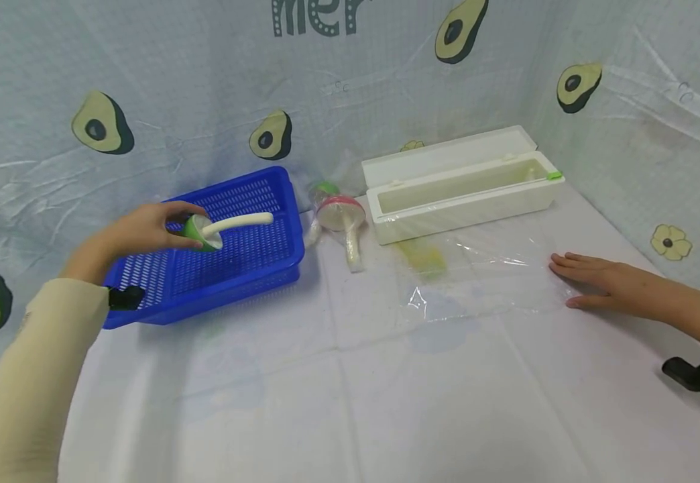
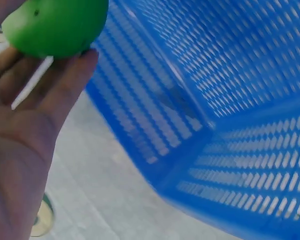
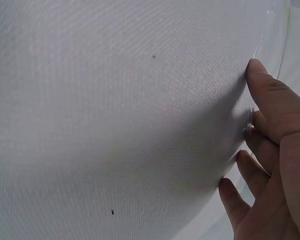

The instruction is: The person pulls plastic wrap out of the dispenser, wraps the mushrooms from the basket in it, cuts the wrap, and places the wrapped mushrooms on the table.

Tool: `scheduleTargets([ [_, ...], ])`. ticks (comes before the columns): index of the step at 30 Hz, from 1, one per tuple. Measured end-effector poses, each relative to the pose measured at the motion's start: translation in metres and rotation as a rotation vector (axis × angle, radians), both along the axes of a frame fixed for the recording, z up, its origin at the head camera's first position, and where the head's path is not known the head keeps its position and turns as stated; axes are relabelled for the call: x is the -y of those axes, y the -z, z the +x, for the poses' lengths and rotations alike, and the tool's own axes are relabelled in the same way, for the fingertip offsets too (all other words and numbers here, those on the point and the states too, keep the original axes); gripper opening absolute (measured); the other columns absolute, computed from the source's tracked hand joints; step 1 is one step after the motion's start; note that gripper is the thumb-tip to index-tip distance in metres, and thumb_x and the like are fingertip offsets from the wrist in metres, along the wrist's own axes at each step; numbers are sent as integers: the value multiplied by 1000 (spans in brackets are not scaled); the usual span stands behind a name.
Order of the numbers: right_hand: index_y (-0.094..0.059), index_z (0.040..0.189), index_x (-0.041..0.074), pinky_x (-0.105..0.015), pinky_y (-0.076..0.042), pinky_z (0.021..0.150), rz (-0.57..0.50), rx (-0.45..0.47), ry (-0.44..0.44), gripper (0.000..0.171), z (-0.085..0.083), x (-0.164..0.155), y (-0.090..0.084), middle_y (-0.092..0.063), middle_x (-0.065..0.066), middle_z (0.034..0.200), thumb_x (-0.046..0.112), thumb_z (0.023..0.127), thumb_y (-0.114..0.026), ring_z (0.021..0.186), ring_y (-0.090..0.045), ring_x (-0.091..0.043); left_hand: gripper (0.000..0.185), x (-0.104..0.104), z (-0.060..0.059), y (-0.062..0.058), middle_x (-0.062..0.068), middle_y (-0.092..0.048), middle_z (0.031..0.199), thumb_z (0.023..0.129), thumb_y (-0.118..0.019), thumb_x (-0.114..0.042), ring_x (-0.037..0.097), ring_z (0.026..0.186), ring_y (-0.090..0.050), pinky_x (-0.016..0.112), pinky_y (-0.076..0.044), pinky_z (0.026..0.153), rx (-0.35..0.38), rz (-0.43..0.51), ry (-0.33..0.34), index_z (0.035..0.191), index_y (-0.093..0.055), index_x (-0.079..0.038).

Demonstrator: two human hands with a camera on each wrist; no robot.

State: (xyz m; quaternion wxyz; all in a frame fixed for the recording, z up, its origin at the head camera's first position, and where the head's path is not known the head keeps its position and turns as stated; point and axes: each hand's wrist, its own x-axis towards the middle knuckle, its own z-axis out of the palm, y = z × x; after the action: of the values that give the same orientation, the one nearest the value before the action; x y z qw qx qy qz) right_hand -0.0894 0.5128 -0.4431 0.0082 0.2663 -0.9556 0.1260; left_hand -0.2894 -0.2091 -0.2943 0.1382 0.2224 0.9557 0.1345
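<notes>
My left hand [image 1: 153, 231] grips a green dome-shaped piece [image 2: 60, 27] between thumb and fingers, over the blue basket [image 1: 294, 265]. From its white underside a curved white handle [image 1: 238, 223] points right. On the table at the right, my right hand [image 1: 597, 282] lies with fingers extended, fingertips right at the edge of a clear plastic sheet or bag [image 1: 495, 282]. In the right wrist view its fingertips rest on the white cloth [image 3: 140, 125].
Right of the basket lies a plastic-wrapped piece with a red rim and pale handle [image 1: 341, 213], beside another wrapped one with a green top [image 1: 326, 188]. A long white box [image 1: 464, 213] with its lid raised stands at the back right, against the patterned curtain [image 1: 193, 80].
</notes>
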Motion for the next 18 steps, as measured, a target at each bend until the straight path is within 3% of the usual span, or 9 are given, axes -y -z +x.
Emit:
scheduleTargets([
  [3, -54, 144, -2, 2, -3, 106, -2, 3, 2, 72, 0, 0, 0, -36, 3, 154, 21, 82, -83, 137, 3, 25, 64, -4, 12, -10, 22, -60, 129, 91, -79, -30, 36, 111, -58, 30, -51, 83, -22, 72, -45, 144, -53, -5],
  [8, -52, 146, 1, 3, -3, 105, -7, 16, 4, 73, -1, -1, 0, -28, 14, 154, 23, 84, -82, 137, 3, 26, 68, -17, 36, -20, 20, -55, 139, 93, -76, -35, 38, 124, -53, 39, -48, 97, -37, 197, -125, 149, -48, -9],
  [10, -54, 144, -1, 2, -3, 105, -7, 17, 1, 71, -2, -1, 0, -33, 8, 154, 22, 83, -82, 136, 3, 26, 67, -22, 45, -22, 18, -55, 141, 93, -76, -38, 38, 124, -54, 27, -48, 95, -52, 229, -144, 149, -49, -12],
  [13, -56, 142, -3, 2, -3, 105, -5, 10, -2, 70, -3, 0, 0, -40, -3, 152, 21, 82, -83, 136, 3, 26, 64, -32, 55, -24, 16, -57, 139, 92, -76, -37, 35, 121, -58, 7, -42, 82, -71, 275, -147, 147, -53, -15],
  [18, -56, 141, -4, 2, -4, 105, -27, 1, -10, 70, -2, -1, 1, -36, 3, 153, 19, 81, -84, 136, 1, 26, 59, -47, 67, -23, 16, -58, 138, 93, -77, -31, 35, 120, -61, 4, -44, 79, -61, 317, -137, 144, -55, -14],
])
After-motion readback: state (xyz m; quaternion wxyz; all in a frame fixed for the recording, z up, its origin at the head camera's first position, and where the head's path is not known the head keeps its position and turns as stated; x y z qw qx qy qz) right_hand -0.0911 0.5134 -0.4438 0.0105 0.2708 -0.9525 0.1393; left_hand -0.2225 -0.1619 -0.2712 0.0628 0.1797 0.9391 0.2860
